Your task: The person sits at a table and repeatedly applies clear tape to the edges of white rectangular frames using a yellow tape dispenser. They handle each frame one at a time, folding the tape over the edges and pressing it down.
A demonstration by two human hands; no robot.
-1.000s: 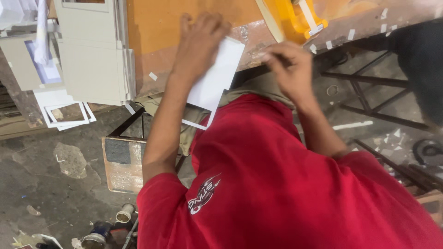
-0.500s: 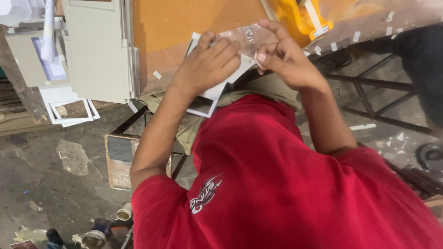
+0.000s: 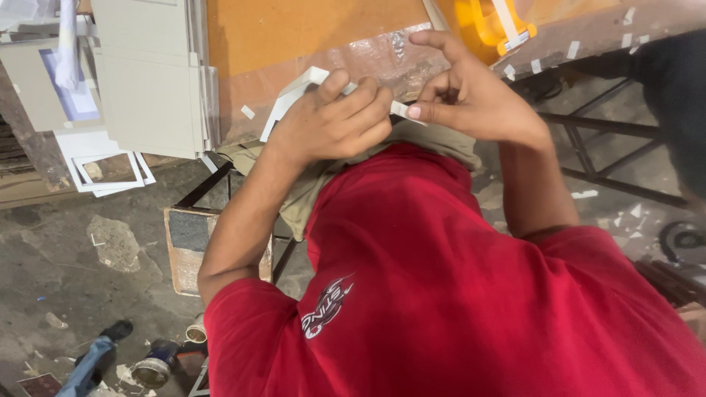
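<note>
White flat card, a thin rectangular sheet piece (image 3: pixel 294 99), is held at the near edge of the orange-topped work surface (image 3: pixel 294 37), just above the person's lap. One second ago the card was pressed down by the left hand alone, with the right hand resting apart on the surface edge. Half a second ago both hands were brought together over it. Now the card is lifted and tilted, and most of it is covered by the left hand (image 3: pixel 331 125).

The left fingers (image 3: pixel 360 103) are curled tightly over the card's upper face, so that the card is clamped against the palm. The right hand (image 3: pixel 471 99) is set just beside the left, touching the card's end. Its thumb and middle finger are pinched on a narrow white strip (image 3: pixel 401 110) projecting from under the left fingers; the index finger is extended upward and the rest are loosely bent. Whether the strip is a separate piece or the card's own edge cannot be told.

From these changes it is judged that flat placement has given way to fine two-handed work on one edge.

A stack of grey-white panels (image 3: pixel 151 81) stands on the surface to the left, well apart. A yellow plastic tool (image 3: pixel 493 22) lies beyond the right hand.
</note>
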